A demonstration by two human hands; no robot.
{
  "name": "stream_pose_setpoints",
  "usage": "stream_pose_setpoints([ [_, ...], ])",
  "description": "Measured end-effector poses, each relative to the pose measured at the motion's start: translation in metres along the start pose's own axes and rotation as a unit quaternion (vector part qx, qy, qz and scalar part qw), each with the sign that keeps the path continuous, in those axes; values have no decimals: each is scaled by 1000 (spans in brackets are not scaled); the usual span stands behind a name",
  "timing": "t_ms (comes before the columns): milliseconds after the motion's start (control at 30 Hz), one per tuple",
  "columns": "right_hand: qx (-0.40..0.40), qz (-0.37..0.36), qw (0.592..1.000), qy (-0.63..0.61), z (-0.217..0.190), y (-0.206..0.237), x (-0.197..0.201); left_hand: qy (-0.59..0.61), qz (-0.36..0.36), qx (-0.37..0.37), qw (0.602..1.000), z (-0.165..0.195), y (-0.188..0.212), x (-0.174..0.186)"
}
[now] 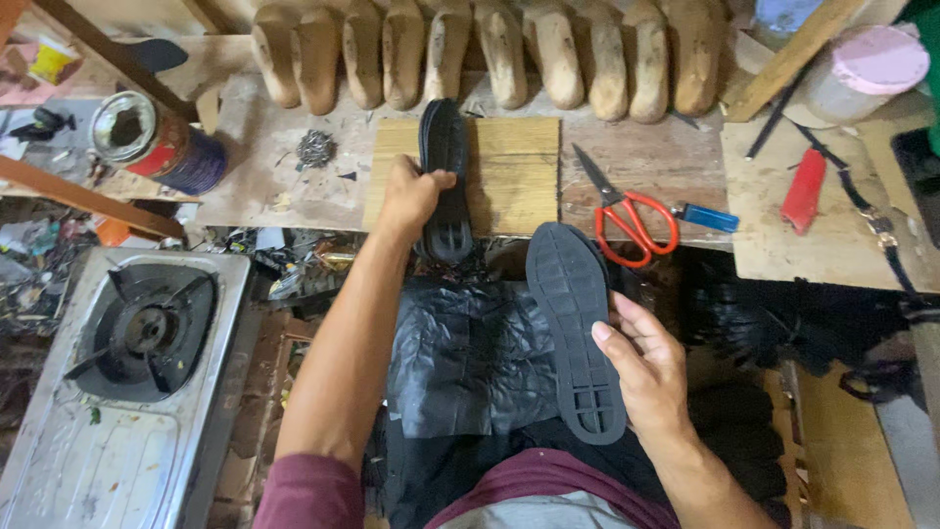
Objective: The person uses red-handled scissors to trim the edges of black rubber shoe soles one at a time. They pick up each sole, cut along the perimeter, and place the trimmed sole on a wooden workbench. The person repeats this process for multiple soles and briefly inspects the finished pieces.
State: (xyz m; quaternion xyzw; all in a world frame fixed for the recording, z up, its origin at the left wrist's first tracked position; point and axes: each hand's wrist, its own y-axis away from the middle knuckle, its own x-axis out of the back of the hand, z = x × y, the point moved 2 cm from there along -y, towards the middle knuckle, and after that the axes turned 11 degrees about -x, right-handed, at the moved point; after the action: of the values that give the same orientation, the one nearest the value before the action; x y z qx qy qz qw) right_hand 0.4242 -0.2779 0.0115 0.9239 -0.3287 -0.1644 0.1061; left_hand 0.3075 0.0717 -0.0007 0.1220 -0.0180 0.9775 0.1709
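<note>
Head view: both hands grip ribbed black rubber soles (pixel 576 328).

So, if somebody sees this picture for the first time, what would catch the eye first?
Probably the two black shoe soles in the middle: the right hand holds one black sole over the lap, and the left hand grips another sole on a wooden board. Next come the red-handled scissors on the bench to the right and the row of wooden shoe lasts along the top.

Bare forearms, maroon sleeves pushed up past the elbows, grey shirt front, no rings or watch on either wrist
</note>
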Motion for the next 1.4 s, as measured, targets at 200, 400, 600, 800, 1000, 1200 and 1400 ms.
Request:
stream_pose_setpoints([
  [200, 44, -51, 993, -101, -38, 25, -8, 261, -24, -76, 962, -9, 115, -34],
  [400, 15, -73, 994, -75, -15, 19, -33, 507, -80, -14, 858, 7, 213, -69],
  [600, 54, -18, 996, 74, 15, 27, -19, 390, -136, -71, 908, 19, 247, -61],
  [800, 310, 92, 904, 281, 18, 51, 2, 372, -132, -81, 915, 5, 265, -73],
  [1000, 214, 0, 945, 248, 70, 51, 38, 206, -236, -239, 919, -54, 303, -92],
  [1200, 207, -87, 933, 281, 113, 102, 38, 55, -232, -96, 966, -103, 351, -57],
  [1400, 349, -31, 854, 385, 78, 133, 42, 423, -244, 32, 872, -80, 368, -63],
])
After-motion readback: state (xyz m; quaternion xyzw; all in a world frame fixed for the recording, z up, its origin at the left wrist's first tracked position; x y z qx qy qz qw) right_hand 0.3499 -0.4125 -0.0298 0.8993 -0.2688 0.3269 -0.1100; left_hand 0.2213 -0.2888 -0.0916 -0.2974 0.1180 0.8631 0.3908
